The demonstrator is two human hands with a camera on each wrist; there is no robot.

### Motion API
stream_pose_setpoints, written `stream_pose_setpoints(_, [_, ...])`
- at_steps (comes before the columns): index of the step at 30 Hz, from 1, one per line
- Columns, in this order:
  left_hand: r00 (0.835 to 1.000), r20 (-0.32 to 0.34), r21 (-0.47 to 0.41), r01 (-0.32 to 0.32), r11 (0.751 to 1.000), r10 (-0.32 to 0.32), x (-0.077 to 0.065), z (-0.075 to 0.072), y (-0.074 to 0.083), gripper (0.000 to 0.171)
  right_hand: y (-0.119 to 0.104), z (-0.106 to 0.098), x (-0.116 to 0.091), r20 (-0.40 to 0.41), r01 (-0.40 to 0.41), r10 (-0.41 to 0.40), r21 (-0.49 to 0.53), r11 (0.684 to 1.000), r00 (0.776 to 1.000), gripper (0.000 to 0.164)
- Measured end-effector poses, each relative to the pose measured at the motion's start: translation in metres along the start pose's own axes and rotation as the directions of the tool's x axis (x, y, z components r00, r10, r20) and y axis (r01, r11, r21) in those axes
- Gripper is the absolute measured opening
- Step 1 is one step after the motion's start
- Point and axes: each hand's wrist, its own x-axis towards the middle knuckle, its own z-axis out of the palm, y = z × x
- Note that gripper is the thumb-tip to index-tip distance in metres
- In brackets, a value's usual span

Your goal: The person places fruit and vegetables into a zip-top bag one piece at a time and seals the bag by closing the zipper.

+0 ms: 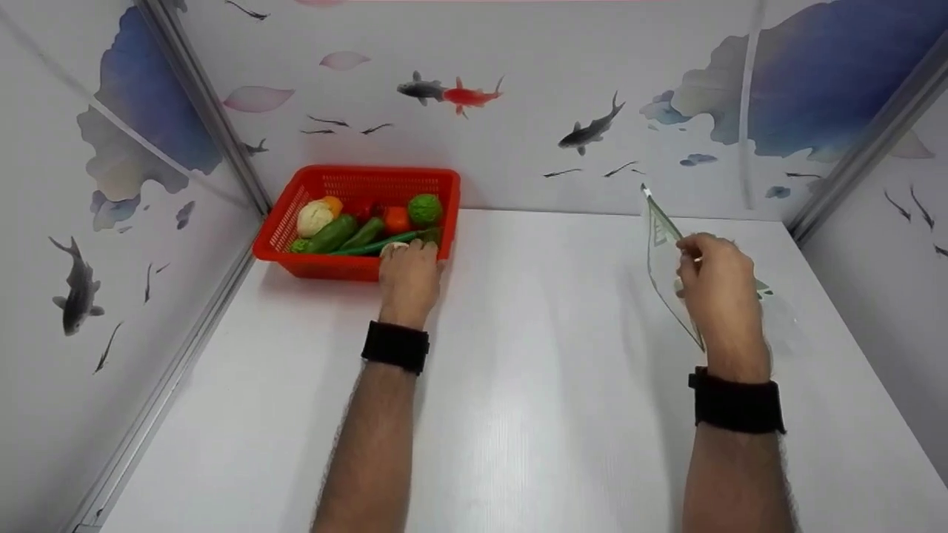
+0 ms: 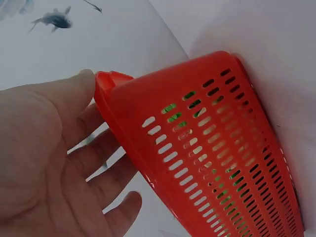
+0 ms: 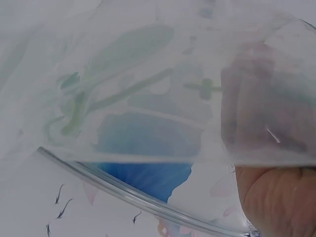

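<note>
A red plastic basket (image 1: 326,269) of vegetables stands at the back left of the table. My left hand (image 1: 409,277) reaches over its front rim near the right corner; a small whitish item (image 1: 396,245) shows beside the fingertips, partly hidden. Through the left wrist view, that hand (image 2: 44,143) has its fingers spread over the rim of the basket (image 2: 163,128), with gaps between them. At the right, my right hand (image 1: 717,285) pinches a clear plastic bag (image 1: 664,222) with green print, held up off the table. The bag (image 3: 148,94) covers much of the right wrist view.
In the basket lie a cauliflower (image 1: 315,220), cucumbers (image 1: 332,234), a tomato (image 1: 397,220) and a round green vegetable (image 1: 425,211). White printed walls (image 1: 511,44) enclose the white table (image 1: 511,385) at the back and sides.
</note>
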Motion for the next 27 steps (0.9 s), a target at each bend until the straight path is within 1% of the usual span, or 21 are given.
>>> stream_pose_setpoints(3, [1.000, 0.008, 0.022, -0.028, 0.999, 0.028, 0.001, 0.003, -0.003, 0.036, 0.000, 0.001, 0.000, 0.005, 0.001, -0.001, 0.003, 1.000, 1.000, 0.033])
stream_pose_setpoints(6, [0.999, 0.021, 0.032, -0.044, 0.999, 0.043, 0.001, 0.004, 0.002, 0.036, 0.000, 0.000, 0.000, 0.015, 0.004, -0.004, 0.008, 1.000, 1.000, 0.034])
stream_pose_setpoints(9, [0.998, 0.048, 0.050, -0.054, 0.997, 0.052, -0.002, 0.001, 0.013, 0.039, 0.001, -0.001, -0.001, 0.024, -0.001, 0.001, 0.014, 1.000, 1.000, 0.036])
stream_pose_setpoints(14, [0.991, 0.103, 0.138, -0.097, 0.986, 0.083, -0.011, -0.007, 0.037, 0.046, 0.000, -0.003, -0.002, 0.028, -0.002, 0.002, 0.018, 1.000, 1.000, 0.038])
stream_pose_setpoints(16, [0.988, 0.113, 0.171, -0.123, 0.978, 0.104, -0.016, -0.008, 0.048, 0.048, 0.000, -0.003, -0.003, 0.033, 0.001, -0.002, 0.016, 1.000, 0.999, 0.038])
stream_pose_setpoints(19, [0.983, 0.103, 0.192, -0.167, 0.967, 0.149, -0.023, -0.007, 0.064, 0.049, 0.001, -0.003, -0.003, 0.042, 0.006, -0.006, 0.008, 1.000, 0.999, 0.038])
stream_pose_setpoints(20, [0.982, 0.070, 0.205, -0.188, 0.961, 0.178, -0.019, 0.010, 0.066, 0.055, 0.002, -0.003, -0.003, 0.043, 0.011, -0.011, 0.007, 1.000, 0.999, 0.039])
stream_pose_setpoints(23, [0.970, 0.037, 0.218, -0.241, 0.946, 0.239, -0.028, 0.010, 0.078, 0.060, 0.002, -0.002, -0.002, 0.038, 0.028, -0.028, 0.002, 1.000, 0.999, 0.039])
stream_pose_setpoints(26, [0.955, 0.035, 0.208, -0.295, 0.933, 0.294, -0.037, 0.004, 0.087, 0.061, 0.003, -0.002, -0.002, 0.037, 0.038, -0.039, 0.002, 0.999, 0.999, 0.039])
stream_pose_setpoints(27, [0.951, 0.075, 0.179, -0.307, 0.935, 0.299, -0.046, -0.015, 0.091, 0.055, 0.003, -0.001, -0.002, 0.040, 0.036, -0.036, 0.003, 0.999, 0.999, 0.039])
